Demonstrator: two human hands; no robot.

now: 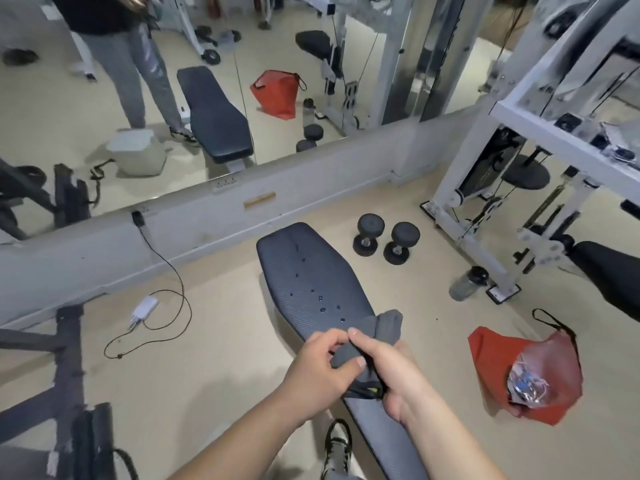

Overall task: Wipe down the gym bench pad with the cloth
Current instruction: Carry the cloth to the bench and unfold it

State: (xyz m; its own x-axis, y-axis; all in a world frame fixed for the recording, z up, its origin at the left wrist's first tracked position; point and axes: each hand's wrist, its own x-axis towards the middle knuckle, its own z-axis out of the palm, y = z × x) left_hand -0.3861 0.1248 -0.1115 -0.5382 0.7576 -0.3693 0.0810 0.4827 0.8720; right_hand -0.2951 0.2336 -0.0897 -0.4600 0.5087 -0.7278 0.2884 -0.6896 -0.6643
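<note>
At lower centre, a folded grey cloth (367, 351) is pinched by the left hand (318, 368) and right hand (398, 379), while droplets remain unwiped on the dark textured bench pad (311, 271).

One bench pad (313, 282) lies at centre frame, with one grey cloth (367, 351) at its near end. Two dumbbells (385, 242) sit right of centre. One water bottle (468, 283) lies further right, and one red bag (526, 372) is at lower right. Two hands, left (318, 368) and right (394, 372), show at bottom centre.
</note>
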